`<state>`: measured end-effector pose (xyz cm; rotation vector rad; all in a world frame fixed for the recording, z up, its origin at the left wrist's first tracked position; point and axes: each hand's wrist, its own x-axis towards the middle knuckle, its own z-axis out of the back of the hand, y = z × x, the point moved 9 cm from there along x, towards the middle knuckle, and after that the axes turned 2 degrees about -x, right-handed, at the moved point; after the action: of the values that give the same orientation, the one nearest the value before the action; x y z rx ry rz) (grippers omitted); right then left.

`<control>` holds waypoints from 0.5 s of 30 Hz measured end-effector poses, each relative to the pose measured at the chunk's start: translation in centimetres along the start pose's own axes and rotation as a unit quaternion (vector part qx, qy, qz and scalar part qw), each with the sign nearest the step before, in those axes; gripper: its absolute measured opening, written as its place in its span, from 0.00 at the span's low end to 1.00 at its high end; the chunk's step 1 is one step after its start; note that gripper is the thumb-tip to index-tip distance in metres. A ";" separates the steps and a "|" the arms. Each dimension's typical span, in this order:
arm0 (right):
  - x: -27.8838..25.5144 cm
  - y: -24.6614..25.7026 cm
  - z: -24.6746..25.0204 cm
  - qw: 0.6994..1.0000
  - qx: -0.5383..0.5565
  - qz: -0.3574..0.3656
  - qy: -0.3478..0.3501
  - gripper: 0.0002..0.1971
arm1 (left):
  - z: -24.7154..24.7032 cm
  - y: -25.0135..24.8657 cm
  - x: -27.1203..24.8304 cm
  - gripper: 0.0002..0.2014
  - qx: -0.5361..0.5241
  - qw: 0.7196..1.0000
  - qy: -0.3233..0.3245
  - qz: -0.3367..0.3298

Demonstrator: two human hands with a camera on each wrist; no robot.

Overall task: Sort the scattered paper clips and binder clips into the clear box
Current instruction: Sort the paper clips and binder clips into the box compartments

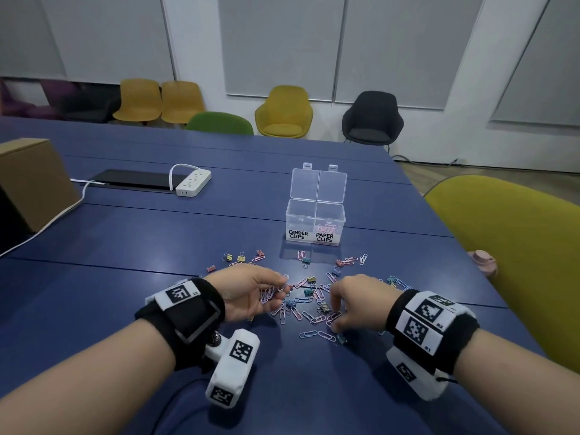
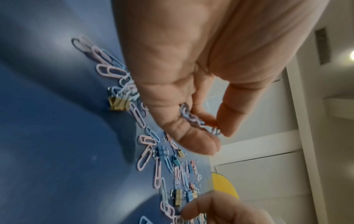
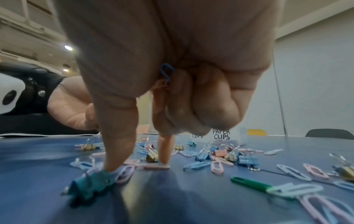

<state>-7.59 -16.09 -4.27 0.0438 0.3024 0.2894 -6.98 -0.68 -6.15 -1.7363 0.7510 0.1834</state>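
The clear box [image 1: 315, 222] is standing open on the blue tabletop [image 1: 157, 233], beyond the scatter, its two lids tipped back. The compartment labelled PAPER CLIPS is holding a small heap of pink clips; the one labelled BINDER CLIPS is looking empty from the head view. So the sorting is, by my reading, only just getting going: most of the paper clips [image 1: 309, 334] and all the visible binder clips [image 1: 309, 291] are lying loose between the box and the person.

The left hand [image 1: 251, 293] is hovering palm-up just over the pile, fingers curled around a small bunch of paper clips, thumb and fingertips pinching them (the left wrist view shows blue and lilac ones in the grasp). The right hand [image 1: 354, 304] is reaching down into the heap: thumb and forefinger are touching the tabletop among the clips, beside a teal binder clip [image 3: 90, 186], while the other fingers are folded in over a blue paper clip [image 3: 166, 72] tucked against the palm.

What is remaining is nearly everything: gathering the loose paper clips, then every binder clip.
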 end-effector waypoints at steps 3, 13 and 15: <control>0.3 0.1 -0.2 1.000 -0.008 -0.002 -0.004 0.13 | -0.4 0.3 0.3 0.07 0.019 1.000 0.015 -0.006; 1.0 0.3 -1.1 0.997 0.019 0.015 0.073 0.09 | 0.0 0.6 0.8 0.06 0.092 0.994 -0.013 0.063; 1.1 0.4 -1.4 0.996 0.003 0.022 0.086 0.09 | 0.1 0.4 1.2 0.07 0.136 0.988 -0.016 0.073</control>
<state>-7.09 -15.36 -5.86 0.0320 0.4732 0.3366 -6.23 -1.06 -7.12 -1.4188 0.8391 0.1977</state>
